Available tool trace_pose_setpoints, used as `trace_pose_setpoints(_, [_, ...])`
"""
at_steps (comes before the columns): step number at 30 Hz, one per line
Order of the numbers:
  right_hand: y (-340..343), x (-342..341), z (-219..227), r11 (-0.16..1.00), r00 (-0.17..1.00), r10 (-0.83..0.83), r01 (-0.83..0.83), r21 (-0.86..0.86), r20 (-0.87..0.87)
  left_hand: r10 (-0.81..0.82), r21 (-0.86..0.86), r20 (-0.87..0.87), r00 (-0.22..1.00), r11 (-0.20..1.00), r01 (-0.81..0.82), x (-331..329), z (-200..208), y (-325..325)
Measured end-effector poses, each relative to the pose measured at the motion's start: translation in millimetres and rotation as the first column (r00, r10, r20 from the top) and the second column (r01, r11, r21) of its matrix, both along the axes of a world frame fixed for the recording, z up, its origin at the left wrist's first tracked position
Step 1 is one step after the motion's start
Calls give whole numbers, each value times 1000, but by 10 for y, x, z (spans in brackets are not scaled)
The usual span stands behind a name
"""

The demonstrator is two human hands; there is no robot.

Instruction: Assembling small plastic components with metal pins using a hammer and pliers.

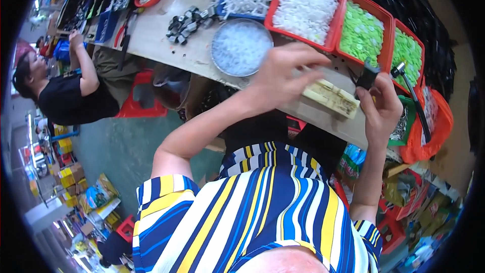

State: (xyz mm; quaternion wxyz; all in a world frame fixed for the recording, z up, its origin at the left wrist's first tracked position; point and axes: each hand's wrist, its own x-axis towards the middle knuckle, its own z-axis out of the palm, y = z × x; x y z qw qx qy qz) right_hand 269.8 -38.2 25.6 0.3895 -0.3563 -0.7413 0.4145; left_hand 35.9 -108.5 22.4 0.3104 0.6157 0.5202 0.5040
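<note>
My right hand [384, 103] grips a small black block-shaped part [368, 77] between thumb and fingers, raised over the bench's right side. My left hand [288, 73] hovers between a round dish [238, 75] of small translucent pieces and a cream-yellow block [331, 100]. Motion smears its bent fingers, and whether they hold anything does not show. The cream block lies on the bench between my hands, with dark smudges along its top. Close to the right hand is a hammer [422, 114] with a metal head and black handle.
Beyond my hands stand red bins of white pieces [340, 20] and bright green pieces [389, 33]. Black-and-grey parts [189, 24] lie heaped on the bench [194, 53]. An orange bag [438, 134] hangs at the right. At the left sits another person [76, 91], near red-handled pliers [121, 33].
</note>
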Motion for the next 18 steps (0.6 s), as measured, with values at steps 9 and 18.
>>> trace_pose_setpoints(9, [-94, 25, -409, 769, 752, -87, -367, 524, 653, 533, 244, -705, 467, 802, -545, -1923, -685, -947])
trace_pose_setpoints(18, [-232, 63, -384, 688, 610, -101, -528, 499, 786, 256, 103, -842, 475, 941, -323, -2297, -582, -973])
